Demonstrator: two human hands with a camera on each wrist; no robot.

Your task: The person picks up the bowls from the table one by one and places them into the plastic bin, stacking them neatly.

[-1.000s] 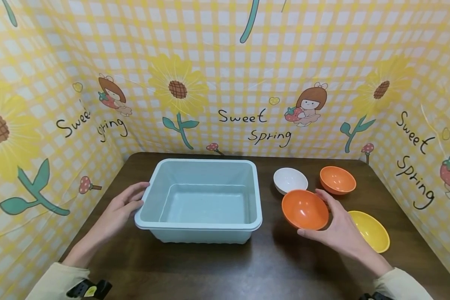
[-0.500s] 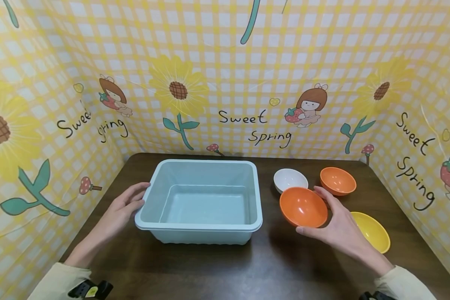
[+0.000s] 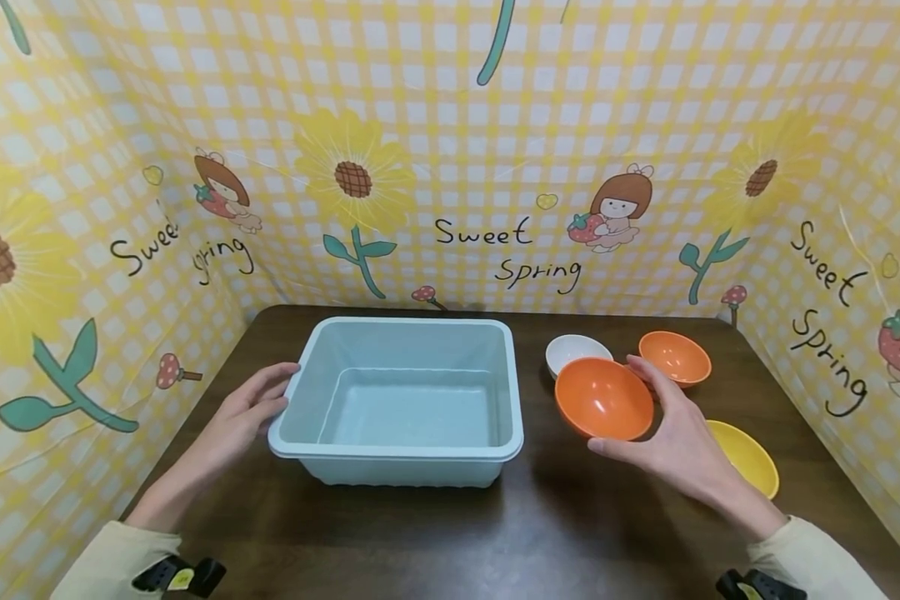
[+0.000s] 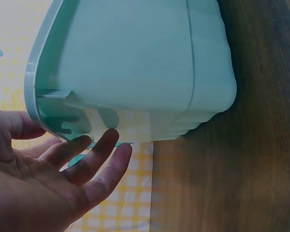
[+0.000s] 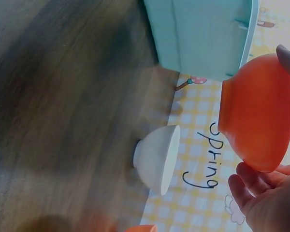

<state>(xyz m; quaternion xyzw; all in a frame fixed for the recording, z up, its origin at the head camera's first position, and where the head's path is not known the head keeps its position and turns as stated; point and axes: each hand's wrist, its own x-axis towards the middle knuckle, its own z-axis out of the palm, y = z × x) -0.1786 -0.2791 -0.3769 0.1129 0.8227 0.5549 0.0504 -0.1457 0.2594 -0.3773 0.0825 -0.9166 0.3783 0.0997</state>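
My right hand (image 3: 678, 433) holds an orange bowl (image 3: 603, 398) by its side, thumb at the near edge and fingers at the far one. The bowl hangs above the table, its inside tilted toward me. In the right wrist view the orange bowl (image 5: 261, 111) shows its outside and foot. A pale blue plastic basin (image 3: 397, 452) stands on the table to the left, with nothing in it. At its left rim rests my left hand (image 3: 247, 408), thumb and fingertips against the outer edge. The left wrist view shows that hand (image 4: 58, 179) with loosely bent fingers beside the basin wall (image 4: 130, 58).
Behind the held bowl stands a white bowl (image 3: 573, 350), partly covered by it. A second orange bowl (image 3: 675, 358) sits at the back right. Right of my wrist lies a yellow bowl (image 3: 750, 458), partly hidden. Checked cloth walls (image 3: 450, 150) enclose the dark wooden table (image 3: 420, 533).
My right hand has raised the orange bowl slightly and shifted it a little back and left, covering more of the white bowl. My left hand and the basin keep their places.
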